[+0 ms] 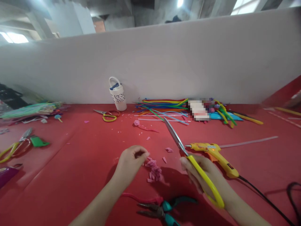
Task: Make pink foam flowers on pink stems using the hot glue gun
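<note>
In my right hand [207, 172] I hold a pair of scissors [176, 138] with yellow handles; the blades point up and away and look closed. My left hand [133, 160] is closed in a pinch, thumb against forefinger, beside a small heap of pink cut strips [154, 171]. Whatever is between those fingertips is too small to make out. A few loose pink bits [169, 150] lie between the hands. Below them rest pliers [154, 209] with teal handles, next to a pink stem [138, 197].
A yellow glue gun [213, 152] lies just right of the scissors, its black cord running off right. Behind are a pink flower on a stem [136, 123], other scissors [109, 116], colourful pipe cleaners [162, 106] and a white cup [118, 97]. More scissors [16, 147] lie left.
</note>
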`<state>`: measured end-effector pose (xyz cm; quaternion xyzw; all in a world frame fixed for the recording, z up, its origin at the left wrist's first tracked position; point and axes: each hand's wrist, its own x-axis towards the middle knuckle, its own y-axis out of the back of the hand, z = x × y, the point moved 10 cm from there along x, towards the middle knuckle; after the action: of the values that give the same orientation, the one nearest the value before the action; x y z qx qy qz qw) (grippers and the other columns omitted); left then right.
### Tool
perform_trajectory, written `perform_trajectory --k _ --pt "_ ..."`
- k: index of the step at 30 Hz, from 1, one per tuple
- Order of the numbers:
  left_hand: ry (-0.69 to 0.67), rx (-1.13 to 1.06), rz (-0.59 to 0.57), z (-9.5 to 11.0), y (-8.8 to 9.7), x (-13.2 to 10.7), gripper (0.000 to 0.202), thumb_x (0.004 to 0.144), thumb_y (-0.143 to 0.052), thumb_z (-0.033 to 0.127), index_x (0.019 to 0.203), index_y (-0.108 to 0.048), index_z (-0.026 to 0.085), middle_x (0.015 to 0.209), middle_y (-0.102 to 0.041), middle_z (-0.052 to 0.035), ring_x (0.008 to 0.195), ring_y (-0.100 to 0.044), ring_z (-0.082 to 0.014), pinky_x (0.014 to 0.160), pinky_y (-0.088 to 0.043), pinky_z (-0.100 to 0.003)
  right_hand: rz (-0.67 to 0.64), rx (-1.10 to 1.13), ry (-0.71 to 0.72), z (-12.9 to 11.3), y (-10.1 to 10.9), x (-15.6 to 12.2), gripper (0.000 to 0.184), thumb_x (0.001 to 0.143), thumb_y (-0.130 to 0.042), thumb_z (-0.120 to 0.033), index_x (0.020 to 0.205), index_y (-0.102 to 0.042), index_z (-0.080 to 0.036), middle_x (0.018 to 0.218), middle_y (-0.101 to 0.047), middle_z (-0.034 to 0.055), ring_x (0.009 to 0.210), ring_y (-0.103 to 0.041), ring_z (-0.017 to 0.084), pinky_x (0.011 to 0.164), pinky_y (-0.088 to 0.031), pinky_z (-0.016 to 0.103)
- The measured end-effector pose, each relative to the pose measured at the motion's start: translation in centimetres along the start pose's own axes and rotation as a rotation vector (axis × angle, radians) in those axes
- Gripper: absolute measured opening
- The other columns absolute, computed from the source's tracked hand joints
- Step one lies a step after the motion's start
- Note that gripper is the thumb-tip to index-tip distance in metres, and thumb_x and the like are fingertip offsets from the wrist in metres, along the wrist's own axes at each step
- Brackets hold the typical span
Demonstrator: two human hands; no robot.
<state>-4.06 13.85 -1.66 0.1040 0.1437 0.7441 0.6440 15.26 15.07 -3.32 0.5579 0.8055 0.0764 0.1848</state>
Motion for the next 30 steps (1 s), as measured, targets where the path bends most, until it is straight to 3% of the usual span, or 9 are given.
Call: perform_trajectory --k 3,6,13,18,22,27,30 --pt "-0.092 0.191 -0.026 0.5 -1.2 0.2 0.010 0.068 -0.059 0.015 0.062 -0.065 0.020 0.065 -0.057 0.0006 0.064 -0.053 -0.0159 0.062 -0.038 -0.026 0.041 0.085 -0.005 -0.2 0.8 0.3 0.044 0.074 -0.054 -0.058 0.056 -0.036 -0.022 0.034 -0.033 -0.0096 0.029 -0.033 0.008 0.032 -0.025 0.020" --pt "-0.143 0.349 -0.054 1.3 -2.5 0.3 0.016 0.069 -0.055 0.012 0.074 -0.068 0.020 0.072 -0.056 -0.0001 0.063 -0.051 -0.0153 0.062 -0.037 -0.027 0.025 0.074 0.020 -0.4 0.8 0.6 0.044 0.072 -0.055 -0.059 0.056 -0.038 -0.022 0.034 -0.034 -0.0097 0.028 -0.033 0.008 0.031 -0.024 0.020" --pt "-0.207 0.666 -0.212 2.9 -7.2 1.2 0.007 0.072 -0.056 0.019 0.069 -0.063 0.017 0.074 -0.061 -0.0076 0.077 -0.058 -0.0242 0.074 -0.042 -0.033 0.030 -0.051 0.118 -1.1 0.9 0.9 0.047 0.071 -0.054 -0.061 0.053 -0.032 -0.024 0.035 -0.031 -0.0092 0.031 -0.032 0.008 0.033 -0.021 0.021" --pt "-0.197 0.692 -0.269 2.2 -9.4 1.9 0.010 0.066 -0.053 0.008 0.063 -0.057 0.017 0.068 -0.061 -0.0083 0.080 -0.059 -0.0258 0.078 -0.042 -0.035 0.076 -0.107 0.155 -1.6 1.4 0.8 0.045 0.071 -0.057 -0.056 0.053 -0.032 -0.023 0.044 -0.029 -0.0083 0.039 -0.031 0.008 0.038 -0.019 0.021" --pt "-0.164 0.518 -0.216 2.0 -8.0 2.4 0.010 0.061 -0.054 0.009 0.060 -0.052 0.019 0.067 -0.059 -0.0054 0.075 -0.059 -0.0233 0.073 -0.042 -0.033 0.091 -0.153 0.169 -1.6 1.6 0.9 0.045 0.071 -0.057 -0.055 0.054 -0.031 -0.022 0.049 -0.029 -0.0073 0.045 -0.031 0.009 0.042 -0.020 0.022" --pt "-0.017 0.125 -0.141 0.8 -3.4 1.9 0.003 0.068 -0.047 0.020 0.066 -0.048 0.019 0.054 -0.057 -0.0001 0.049 -0.055 -0.0152 0.051 -0.044 -0.027 0.033 -0.213 0.178 -1.4 1.2 0.9 0.044 0.073 -0.055 -0.055 0.054 -0.032 -0.022 0.048 -0.029 -0.0070 0.045 -0.032 0.010 0.043 -0.019 0.023" --pt "0.018 -0.098 -0.069 0.4 -0.9 0.9 0.007 0.069 -0.048 0.025 0.066 -0.043 0.019 0.054 -0.054 0.0034 0.043 -0.049 -0.0088 0.043 -0.039 -0.020 -0.014 -0.380 0.190 -1.9 0.4 0.4 0.040 0.073 -0.056 -0.054 0.058 -0.038 -0.021 0.051 -0.036 -0.0060 0.046 -0.034 0.011 0.045 -0.020 0.023"
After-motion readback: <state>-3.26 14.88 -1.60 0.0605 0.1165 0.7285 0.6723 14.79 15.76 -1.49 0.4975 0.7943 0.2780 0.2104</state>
